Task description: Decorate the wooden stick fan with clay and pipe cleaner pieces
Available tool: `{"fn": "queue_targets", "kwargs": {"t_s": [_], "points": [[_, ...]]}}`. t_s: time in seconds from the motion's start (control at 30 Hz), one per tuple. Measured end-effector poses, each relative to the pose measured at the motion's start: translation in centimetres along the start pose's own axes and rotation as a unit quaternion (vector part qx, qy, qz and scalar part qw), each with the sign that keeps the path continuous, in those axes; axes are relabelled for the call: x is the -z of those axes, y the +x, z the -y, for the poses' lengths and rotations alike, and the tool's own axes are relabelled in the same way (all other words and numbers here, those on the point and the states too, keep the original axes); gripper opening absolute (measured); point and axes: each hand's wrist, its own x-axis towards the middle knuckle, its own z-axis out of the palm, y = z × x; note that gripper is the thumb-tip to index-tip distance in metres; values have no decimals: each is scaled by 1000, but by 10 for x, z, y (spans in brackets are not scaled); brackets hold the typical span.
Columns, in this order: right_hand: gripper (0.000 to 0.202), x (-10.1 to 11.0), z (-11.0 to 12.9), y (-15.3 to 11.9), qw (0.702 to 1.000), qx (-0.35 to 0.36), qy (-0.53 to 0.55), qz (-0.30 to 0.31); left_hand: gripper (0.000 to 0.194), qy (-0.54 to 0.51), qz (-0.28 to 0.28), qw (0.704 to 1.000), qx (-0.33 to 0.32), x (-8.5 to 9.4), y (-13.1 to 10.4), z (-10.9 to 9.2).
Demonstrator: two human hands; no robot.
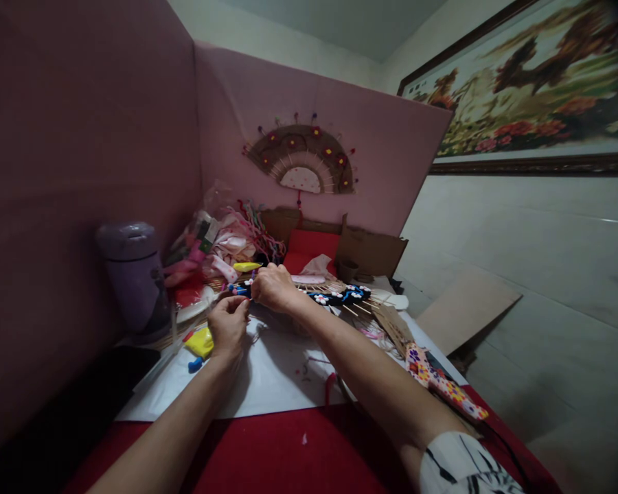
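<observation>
A handmade fan (340, 298) lies on the white sheet, with a black band, white flowers, blue trim and thin sticks. Over its left end, my right hand (274, 287) is closed with its fingers bent down; whatever they grip is hidden. Just left and nearer to me, my left hand (229, 328) is closed in a pinch beside the fan's left tip. Anything between that thumb and finger is too small to make out. A yellow bag-like piece (200, 342) and a small blue lump (196, 365) lie left of my left hand.
A purple flask (136, 281) stands at the left. Ribbons and pipe cleaners (237, 233) are heaped behind my hands. Pink panels enclose the back and left, with a finished fan (301, 161) hung there. Cardboard (373, 245) and a floral strip (445, 385) lie rightward.
</observation>
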Motion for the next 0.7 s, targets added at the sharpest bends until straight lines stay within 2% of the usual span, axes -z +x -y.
{"fn": "queue_targets", "kwargs": {"t_s": [0.33, 0.7], "points": [[21, -8, -1, 4, 1000, -2, -3, -18, 24, 12, -2, 1000, -6, 0, -2, -2], [19, -7, 0, 2, 1000, -3, -3, -13, 22, 26, -2, 999, -22, 1, 2, 5]]}}
